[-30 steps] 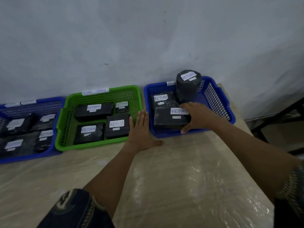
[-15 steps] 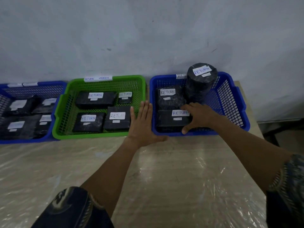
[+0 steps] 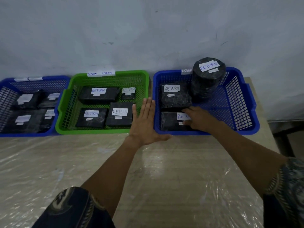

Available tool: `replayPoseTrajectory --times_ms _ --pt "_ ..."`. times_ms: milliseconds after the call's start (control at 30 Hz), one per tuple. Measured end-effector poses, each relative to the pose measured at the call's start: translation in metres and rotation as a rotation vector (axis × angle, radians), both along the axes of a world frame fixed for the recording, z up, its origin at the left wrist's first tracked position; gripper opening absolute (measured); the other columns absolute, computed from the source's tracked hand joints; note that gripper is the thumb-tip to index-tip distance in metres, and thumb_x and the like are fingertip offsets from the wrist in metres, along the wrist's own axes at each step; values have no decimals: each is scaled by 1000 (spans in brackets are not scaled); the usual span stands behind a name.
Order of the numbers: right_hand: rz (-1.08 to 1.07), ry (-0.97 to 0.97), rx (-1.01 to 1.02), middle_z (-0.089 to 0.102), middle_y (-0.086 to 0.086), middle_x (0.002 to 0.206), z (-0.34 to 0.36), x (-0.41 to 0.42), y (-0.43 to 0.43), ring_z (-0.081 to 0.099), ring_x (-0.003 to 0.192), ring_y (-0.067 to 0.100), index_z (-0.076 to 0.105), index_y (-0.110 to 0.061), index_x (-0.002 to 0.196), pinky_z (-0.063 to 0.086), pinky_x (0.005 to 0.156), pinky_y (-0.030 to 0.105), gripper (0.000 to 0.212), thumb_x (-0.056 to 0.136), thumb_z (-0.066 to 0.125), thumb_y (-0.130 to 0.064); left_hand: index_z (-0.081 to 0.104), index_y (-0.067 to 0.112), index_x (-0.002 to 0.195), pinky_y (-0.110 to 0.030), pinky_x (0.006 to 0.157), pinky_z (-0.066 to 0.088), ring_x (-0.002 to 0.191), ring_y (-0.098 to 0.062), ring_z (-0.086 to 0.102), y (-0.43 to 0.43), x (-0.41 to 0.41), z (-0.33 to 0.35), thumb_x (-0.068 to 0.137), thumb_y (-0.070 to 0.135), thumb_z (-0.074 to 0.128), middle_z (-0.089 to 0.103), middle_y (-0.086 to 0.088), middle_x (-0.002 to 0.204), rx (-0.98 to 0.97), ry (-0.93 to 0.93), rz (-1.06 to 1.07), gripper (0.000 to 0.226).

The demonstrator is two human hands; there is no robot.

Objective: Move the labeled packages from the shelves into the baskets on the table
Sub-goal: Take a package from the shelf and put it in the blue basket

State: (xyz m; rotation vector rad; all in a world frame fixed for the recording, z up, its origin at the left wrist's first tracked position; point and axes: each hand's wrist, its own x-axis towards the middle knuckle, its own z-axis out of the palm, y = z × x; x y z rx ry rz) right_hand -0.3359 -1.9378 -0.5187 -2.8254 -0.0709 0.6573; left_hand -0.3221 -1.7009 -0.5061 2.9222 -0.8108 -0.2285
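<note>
Hands reach over the table [image 3: 164, 170]: left hand [image 3: 144, 124] lies flat, fingers straight, against the right basket [image 3: 238, 131], middle right of the frame; right hand [image 3: 199, 119] grips a package [image 3: 169, 120] inside it. Green basket [image 3: 92, 131] and left basket [image 3: 24, 134] hold packages too, so much looks done. No shelves show, so I cannot tell what is left.

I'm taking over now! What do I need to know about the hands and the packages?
Left hand: flat, fingers straight, at the gap between green basket and right blue basket.
Right hand rests on the front package there; grip unclear.
Same basket holds another flat package and a tall round package.
Green basket holds four packages; left blue basket several.
Shelves are out of view, so what is left cannot be told.
</note>
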Motion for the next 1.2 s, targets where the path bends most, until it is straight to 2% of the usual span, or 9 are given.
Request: replayPoseTrajectory --times_ms 200,400,600,667,767,867,967,1100,1200 --pt "64 -28 -135 37 12 143 0 0 5 37 129 31 25 -21 149 32 104 44 64 94 51 -43 -14 4 150 -56 114 -17 145 -24 -22 -4 -4 -3 51 100 25 -20 -11 159 50 -2 24 144" --pt "62 -34 -183 33 12 145 3 -3 6 35 131 32 23 -25 149 33 105 47 64 94 48 -45 -14 3 150 -57 114 -14 145 -25 -22 -8 -6 -3 51 101 23 -20 -12 158 68 4 45 144" --pt "47 -127 -64 41 10 141 6 -7 15 42 127 28 34 -18 144 34 103 43 64 89 60 -41 -15 3 150 -55 115 -15 145 -25 -22 -8 -7 0 51 100 24 -20 -12 158 77 19 45 143" --pt "65 -201 -14 47 10 136 9 -9 17 45 123 27 42 -15 139 34 103 39 59 88 62 -35 -16 4 149 -55 114 -16 145 -24 -23 -9 -7 1 51 100 24 -21 -11 158 85 24 46 144" --pt "62 -294 55 55 10 127 17 -12 21 52 115 27 53 -13 130 38 95 37 44 89 61 -28 -17 4 149 -55 114 -16 145 -24 -22 -8 -7 3 48 101 19 -20 -11 158 98 27 48 145" --pt "42 -334 87 58 8 124 26 -16 23 55 111 25 56 -14 126 44 89 36 38 91 59 -29 -15 4 149 -56 114 -15 145 -24 -21 -7 -12 10 45 103 10 -18 -11 159 98 18 46 146" --pt "26 -390 111 61 9 121 37 -24 26 56 110 27 58 -12 123 46 87 37 37 90 61 -26 -16 5 149 -55 115 -16 144 -22 -24 0 -21 21 48 100 17 -21 -10 158 95 12 80 143" --pt "38 -530 83 66 13 104 51 -38 39 62 96 33 64 -8 111 48 80 42 33 82 69 -22 -13 8 150 -50 116 -14 145 -21 -23 28 -37 35 69 87 39 -19 -8 159 104 -20 106 125" --pt "9 -605 22 65 11 97 64 -53 61 62 92 33 65 -10 107 43 88 46 35 77 72 -26 -7 10 152 -44 116 -15 147 -17 -17 58 -55 46 78 78 44 -12 -4 161 43 -35 136 113"
